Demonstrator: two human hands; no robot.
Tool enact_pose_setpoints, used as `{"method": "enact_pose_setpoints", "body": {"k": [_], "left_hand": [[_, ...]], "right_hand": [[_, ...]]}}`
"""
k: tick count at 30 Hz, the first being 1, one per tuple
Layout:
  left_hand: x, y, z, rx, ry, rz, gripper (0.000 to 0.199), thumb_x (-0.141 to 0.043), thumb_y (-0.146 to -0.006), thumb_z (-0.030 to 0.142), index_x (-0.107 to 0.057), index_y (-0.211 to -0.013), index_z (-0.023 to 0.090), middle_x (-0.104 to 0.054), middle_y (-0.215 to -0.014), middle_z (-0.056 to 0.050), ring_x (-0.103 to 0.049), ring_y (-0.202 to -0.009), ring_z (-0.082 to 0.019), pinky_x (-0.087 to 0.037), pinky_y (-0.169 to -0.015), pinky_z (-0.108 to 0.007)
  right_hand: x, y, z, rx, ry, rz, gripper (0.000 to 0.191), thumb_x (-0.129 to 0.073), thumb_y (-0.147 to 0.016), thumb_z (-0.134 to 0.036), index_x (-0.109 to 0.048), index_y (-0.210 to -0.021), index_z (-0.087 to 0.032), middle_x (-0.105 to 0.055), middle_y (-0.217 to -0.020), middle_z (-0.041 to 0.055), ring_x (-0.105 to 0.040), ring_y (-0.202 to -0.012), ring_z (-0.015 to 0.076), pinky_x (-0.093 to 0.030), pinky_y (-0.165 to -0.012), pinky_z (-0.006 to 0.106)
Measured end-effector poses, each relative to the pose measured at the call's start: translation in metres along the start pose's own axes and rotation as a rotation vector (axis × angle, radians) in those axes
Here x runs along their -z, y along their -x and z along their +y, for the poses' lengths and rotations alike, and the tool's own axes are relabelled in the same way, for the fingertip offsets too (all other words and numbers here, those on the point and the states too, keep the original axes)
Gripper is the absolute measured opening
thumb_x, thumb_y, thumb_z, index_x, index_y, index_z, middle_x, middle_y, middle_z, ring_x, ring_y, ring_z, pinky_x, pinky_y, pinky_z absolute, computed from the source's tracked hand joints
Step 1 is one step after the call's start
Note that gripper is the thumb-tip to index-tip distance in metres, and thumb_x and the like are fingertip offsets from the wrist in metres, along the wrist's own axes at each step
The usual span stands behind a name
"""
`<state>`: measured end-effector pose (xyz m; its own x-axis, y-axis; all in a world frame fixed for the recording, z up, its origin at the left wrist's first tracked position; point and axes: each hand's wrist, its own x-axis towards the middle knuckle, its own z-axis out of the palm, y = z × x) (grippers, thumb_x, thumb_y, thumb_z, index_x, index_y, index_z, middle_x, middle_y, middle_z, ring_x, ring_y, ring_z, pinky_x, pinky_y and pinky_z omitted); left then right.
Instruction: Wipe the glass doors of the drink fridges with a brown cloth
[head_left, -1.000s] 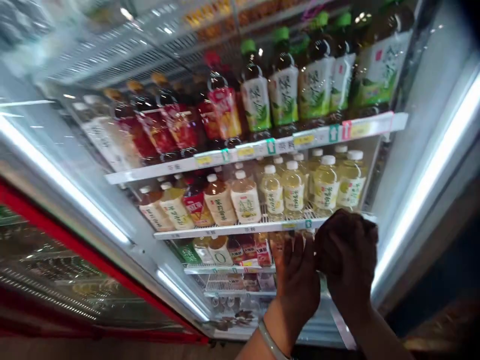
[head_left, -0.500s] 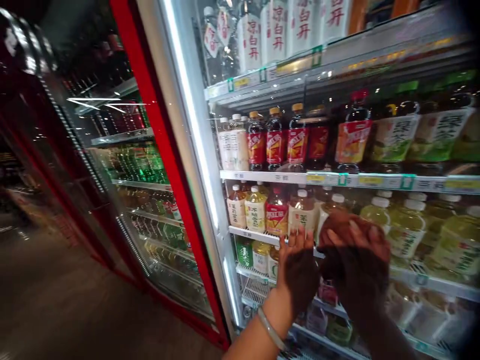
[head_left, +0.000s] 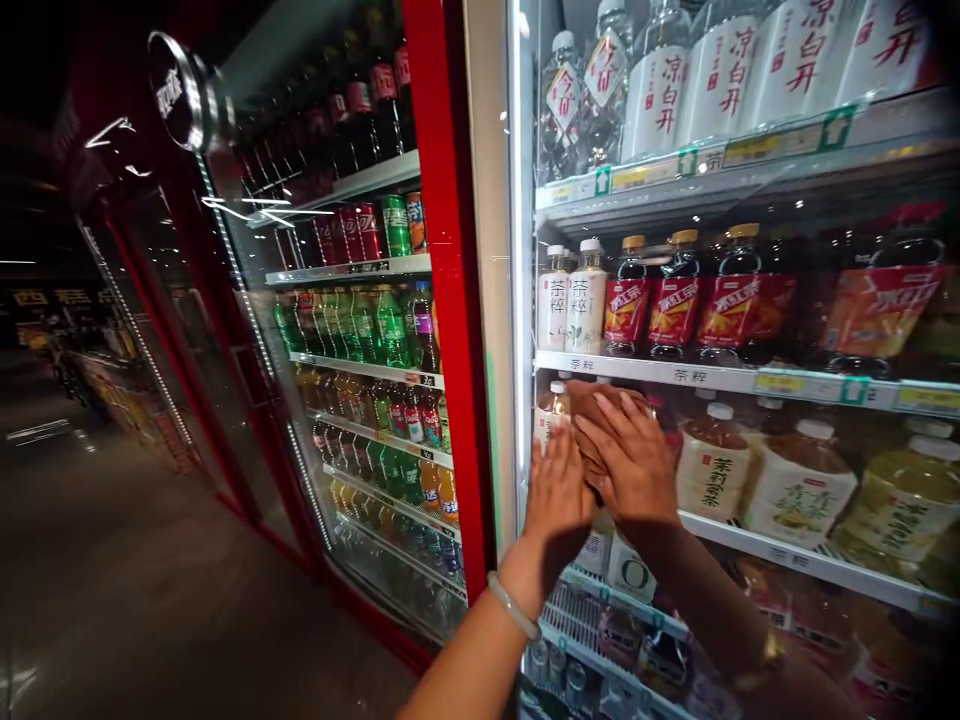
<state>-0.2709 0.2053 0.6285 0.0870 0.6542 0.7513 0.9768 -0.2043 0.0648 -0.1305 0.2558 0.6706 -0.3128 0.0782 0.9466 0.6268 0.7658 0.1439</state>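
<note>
A brown cloth (head_left: 589,405) lies against the glass front of the drinks fridge, partly hidden by my hands. My right hand (head_left: 634,460) presses it to the pane, fingers stretched over it and leaning left. Beside it, my left hand (head_left: 555,500), with a pale bangle on the wrist, rests with fingers extended upward near the cloth's lower left edge; I cannot tell whether it also bears on the cloth. Behind the pane stand a white-labelled tea bottle (head_left: 553,405) and a jasmine tea bottle (head_left: 714,465), on either side of my hands.
On the upper shelves are red-labelled iced tea bottles (head_left: 739,295) and white-labelled water bottles (head_left: 724,75). A red door frame (head_left: 450,300) runs down to the left, beside another fridge of green bottles (head_left: 390,325). Dark floor (head_left: 225,620) extends at lower left.
My view has turned left, showing more of the neighbouring fridge. Both hands and the cloth have shifted left across the glass towards the fridge's lit edge.
</note>
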Motion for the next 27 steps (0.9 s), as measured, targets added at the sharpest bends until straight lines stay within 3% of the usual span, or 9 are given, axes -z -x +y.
{"method": "enact_pose_setpoints", "body": {"k": [2, 4, 7, 10, 14, 16, 19, 24, 27], "left_hand": [[0.012, 0.003, -0.029, 0.028, -0.027, 0.008, 0.084, -0.045, -0.094, 0.013, -0.002, -0.166, 0.012, -0.014, -0.172, -0.015, -0.005, -0.160, -0.029, -0.020, -0.131, -0.061], [0.014, 0.018, -0.059, 0.037, -0.067, 0.007, 0.083, -0.045, -0.097, 0.015, 0.001, -0.166, 0.014, -0.015, -0.172, -0.017, -0.005, -0.160, -0.029, -0.023, -0.129, -0.063], [0.008, 0.044, -0.098, 0.018, -0.079, -0.033, 0.084, -0.046, -0.098, 0.016, 0.003, -0.166, 0.016, -0.019, -0.171, -0.017, -0.010, -0.160, -0.028, -0.030, -0.127, -0.062], [0.019, 0.039, -0.124, -0.021, -0.075, -0.028, 0.084, -0.044, -0.097, 0.013, 0.003, -0.166, 0.017, -0.021, -0.170, -0.017, -0.013, -0.159, -0.028, -0.034, -0.126, -0.060], [0.071, -0.024, -0.136, -0.068, -0.101, 0.068, 0.086, -0.043, -0.092, 0.009, 0.002, -0.166, 0.015, -0.008, -0.173, -0.016, -0.005, -0.160, -0.028, -0.024, -0.130, -0.059], [0.092, -0.053, -0.139, -0.078, -0.096, 0.111, 0.084, -0.042, -0.092, 0.009, -0.003, -0.166, 0.013, -0.007, -0.174, -0.015, 0.000, -0.161, -0.026, -0.017, -0.131, -0.058], [0.093, -0.059, -0.143, -0.047, -0.068, 0.099, 0.077, -0.040, -0.094, 0.012, -0.011, -0.165, 0.009, -0.012, -0.173, -0.017, 0.000, -0.161, -0.025, -0.018, -0.132, -0.057], [0.058, -0.010, -0.153, -0.078, -0.066, 0.001, 0.075, -0.042, -0.091, 0.010, -0.020, -0.162, 0.005, -0.013, -0.172, -0.020, -0.005, -0.160, -0.026, -0.024, -0.131, -0.053], [0.067, -0.018, -0.159, -0.054, -0.095, 0.003, 0.078, -0.044, -0.087, 0.008, -0.021, -0.162, 0.003, -0.013, -0.171, -0.020, -0.004, -0.160, -0.027, -0.023, -0.131, -0.054]], "right_hand": [[-0.023, -0.010, -0.023, 0.031, -0.017, -0.022, 0.054, -0.056, -0.096, -0.019, -0.054, -0.149, -0.027, -0.050, -0.158, 0.0059, -0.033, -0.155, 0.0255, -0.031, -0.129, 0.052], [-0.044, 0.002, -0.044, 0.078, -0.020, -0.045, 0.063, -0.052, -0.096, -0.017, -0.043, -0.157, -0.030, -0.046, -0.161, 0.0030, -0.031, -0.156, 0.0209, -0.030, -0.130, 0.047], [-0.067, 0.022, -0.064, 0.166, -0.031, -0.059, 0.073, -0.047, -0.094, -0.015, -0.032, -0.161, -0.038, -0.045, -0.160, -0.0028, -0.032, -0.155, 0.0157, -0.042, -0.125, 0.042], [-0.077, -0.005, -0.066, 0.257, -0.032, -0.061, 0.066, -0.046, -0.096, -0.015, -0.039, -0.158, -0.037, -0.047, -0.159, -0.0035, -0.035, -0.154, 0.0160, -0.048, -0.121, 0.044], [-0.073, -0.101, -0.056, 0.266, -0.005, 0.022, 0.047, -0.051, -0.097, -0.014, -0.060, -0.142, -0.023, -0.052, -0.157, 0.0062, -0.035, -0.155, 0.0237, -0.042, -0.124, 0.054], [-0.073, -0.131, -0.055, 0.240, 0.005, 0.056, 0.045, -0.053, -0.095, -0.011, -0.064, -0.138, -0.020, -0.054, -0.155, 0.0084, -0.037, -0.153, 0.0253, -0.040, -0.125, 0.054], [-0.076, -0.120, -0.061, 0.272, 0.033, 0.019, 0.045, -0.055, -0.095, -0.013, -0.062, -0.139, -0.018, -0.054, -0.155, 0.0095, -0.041, -0.151, 0.0254, -0.041, -0.124, 0.052], [-0.076, -0.059, -0.068, 0.442, 0.090, -0.060, 0.046, -0.049, -0.098, -0.015, -0.062, -0.141, -0.027, -0.056, -0.153, 0.0025, -0.049, -0.146, 0.0209, -0.050, -0.119, 0.046], [-0.070, -0.094, -0.060, 0.499, 0.092, -0.114, 0.044, -0.049, -0.099, -0.019, -0.064, -0.136, -0.037, -0.056, -0.152, -0.0042, -0.050, -0.145, 0.0172, -0.046, -0.123, 0.040]]}}
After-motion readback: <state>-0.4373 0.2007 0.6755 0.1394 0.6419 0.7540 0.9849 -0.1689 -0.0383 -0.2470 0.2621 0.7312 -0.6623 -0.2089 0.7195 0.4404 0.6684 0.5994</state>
